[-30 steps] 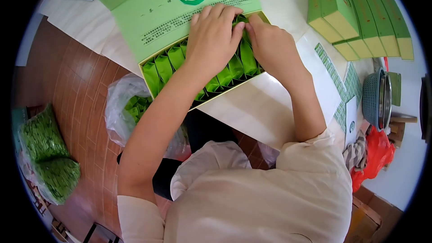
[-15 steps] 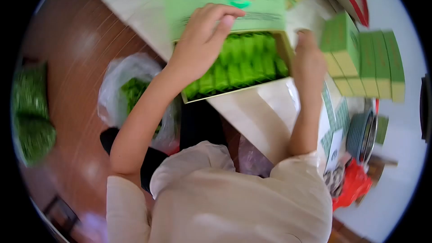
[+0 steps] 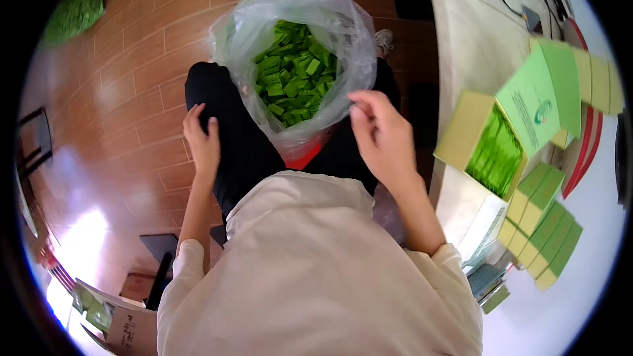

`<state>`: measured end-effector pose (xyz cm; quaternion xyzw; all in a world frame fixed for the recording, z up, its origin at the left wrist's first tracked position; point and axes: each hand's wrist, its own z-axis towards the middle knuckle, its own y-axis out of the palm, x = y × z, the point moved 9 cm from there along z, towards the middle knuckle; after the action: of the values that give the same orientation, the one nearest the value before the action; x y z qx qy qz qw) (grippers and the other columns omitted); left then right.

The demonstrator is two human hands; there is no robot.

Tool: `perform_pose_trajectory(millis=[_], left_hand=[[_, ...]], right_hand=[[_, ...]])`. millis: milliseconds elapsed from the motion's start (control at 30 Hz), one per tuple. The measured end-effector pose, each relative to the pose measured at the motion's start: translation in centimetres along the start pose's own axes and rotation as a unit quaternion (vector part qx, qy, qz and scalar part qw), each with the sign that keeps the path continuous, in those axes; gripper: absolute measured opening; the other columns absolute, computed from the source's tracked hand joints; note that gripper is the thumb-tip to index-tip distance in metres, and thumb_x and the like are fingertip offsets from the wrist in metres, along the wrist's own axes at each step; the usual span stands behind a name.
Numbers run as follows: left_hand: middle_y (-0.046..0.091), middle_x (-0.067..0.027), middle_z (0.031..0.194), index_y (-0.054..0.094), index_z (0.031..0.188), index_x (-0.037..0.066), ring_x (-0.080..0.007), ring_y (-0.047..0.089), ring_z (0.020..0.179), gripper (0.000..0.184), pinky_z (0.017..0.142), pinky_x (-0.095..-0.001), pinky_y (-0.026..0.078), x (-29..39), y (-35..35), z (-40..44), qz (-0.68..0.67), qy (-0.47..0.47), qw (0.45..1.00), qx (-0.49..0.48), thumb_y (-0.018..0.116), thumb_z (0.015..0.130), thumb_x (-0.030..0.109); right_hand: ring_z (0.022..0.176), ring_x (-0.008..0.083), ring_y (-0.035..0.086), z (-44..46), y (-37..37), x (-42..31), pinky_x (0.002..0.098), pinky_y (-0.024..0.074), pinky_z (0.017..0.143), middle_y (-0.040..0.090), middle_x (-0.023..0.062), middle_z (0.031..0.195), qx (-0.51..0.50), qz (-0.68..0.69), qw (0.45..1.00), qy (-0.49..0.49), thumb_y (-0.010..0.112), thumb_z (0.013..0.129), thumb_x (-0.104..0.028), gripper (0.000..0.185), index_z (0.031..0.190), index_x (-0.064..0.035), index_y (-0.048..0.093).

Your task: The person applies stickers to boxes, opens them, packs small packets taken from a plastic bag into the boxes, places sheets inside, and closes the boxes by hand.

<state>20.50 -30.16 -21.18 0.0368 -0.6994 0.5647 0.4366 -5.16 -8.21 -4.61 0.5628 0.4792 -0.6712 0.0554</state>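
Observation:
A clear plastic bag (image 3: 353,23) stands open between my knees. Inside it lie many small green packets (image 3: 297,76). My right hand (image 3: 386,142) hovers by the bag's near right rim, fingers loosely bent and apart, with nothing visible in it. Beside my left knee is my left hand (image 3: 202,142), open and empty, its fingers spread near the black trouser leg. On the table to the right, an open green box (image 3: 455,125) holds rows of green packets (image 3: 494,155); its printed lid (image 3: 531,102) is folded back. Neither hand touches the box.
The cloth-covered table (image 3: 455,39) runs along my right side, its edge near my right forearm. Stacked green cartons (image 3: 544,234) stand on it, with cables (image 3: 547,0) at the far end. A large green sack (image 3: 72,13) lies on the wooden floor (image 3: 151,79) at upper left.
My view has turned from the box on the table to the bag between my knees. Both hands have left the box; the right is now near the bag, the left beside my knee.

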Motion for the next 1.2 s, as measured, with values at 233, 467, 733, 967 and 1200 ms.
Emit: perform_pose_trajectory(millis=[233, 467, 733, 967, 1200], left_hand=[[0.039, -0.0111, 0.140, 0.053, 0.123, 0.012, -0.0342, 0.031, 0.133, 0.040, 0.108, -0.0507, 0.023, 2.7, 1.1, 2.0, 0.127, -0.028, 0.991, -0.017, 0.060, 0.084, 0.019], [0.047, -0.0112, 0.133, 0.061, 0.110, 0.011, -0.0338, 0.038, 0.128, 0.029, 0.105, -0.0456, 0.029, 1.8, 0.4, 3.9, 0.098, -0.070, 0.993, -0.007, 0.061, 0.081, 0.014], [0.048, -0.0111, 0.130, 0.061, 0.107, 0.009, -0.0322, 0.043, 0.124, 0.027, 0.106, -0.0452, 0.029, 2.7, 2.2, 7.0, 0.079, -0.034, 0.995, -0.051, 0.060, 0.080, 0.008], [0.039, -0.0181, 0.137, 0.032, 0.136, 0.001, -0.0268, 0.036, 0.130, 0.049, 0.108, -0.0345, 0.028, 4.0, 12.0, 3.0, -0.522, -0.325, 0.777, -0.134, 0.050, 0.095, 0.020], [0.051, -0.0048, 0.120, 0.038, 0.132, 0.013, -0.0180, 0.049, 0.113, 0.042, 0.097, -0.0360, 0.038, 9.2, 14.3, 0.0, -0.702, -0.413, 0.503, -0.289, 0.053, 0.094, 0.024]], right_hand=[[0.088, 0.0338, 0.062, 8.7, 17.2, 25.3, 0.0419, 0.0507, 0.076, 0.061, 0.0178, 0.109, -0.096, -0.207, 0.933, 0.277, 0.057, 0.089, -0.023, 0.047, 0.128, 0.0014, 0.045], [0.084, 0.0326, 0.063, 8.0, 21.8, 36.5, 0.0377, 0.0542, 0.059, 0.059, 0.0209, 0.110, 0.008, -0.013, 0.783, 0.621, 0.051, 0.093, -0.036, 0.057, 0.137, -0.0022, 0.037], [0.085, 0.0409, 0.062, 12.2, 20.0, 28.9, 0.0484, 0.0491, 0.075, 0.063, 0.0255, 0.097, -0.114, -0.295, 0.869, 0.381, 0.050, 0.093, -0.027, 0.033, 0.094, 0.0030, 0.065], [0.090, 0.0385, 0.057, 7.2, 17.0, 10.4, 0.0422, 0.0470, 0.077, 0.058, 0.0221, 0.106, -0.070, -0.226, 0.971, -0.024, 0.060, 0.076, 0.000, 0.045, 0.120, -0.0010, 0.056], [0.091, 0.0330, 0.060, 1.4, 13.7, 1.4, 0.0363, 0.0476, 0.077, 0.059, 0.0191, 0.109, -0.063, -0.152, 0.978, -0.129, 0.061, 0.073, 0.007, 0.052, 0.123, -0.0042, 0.057]])
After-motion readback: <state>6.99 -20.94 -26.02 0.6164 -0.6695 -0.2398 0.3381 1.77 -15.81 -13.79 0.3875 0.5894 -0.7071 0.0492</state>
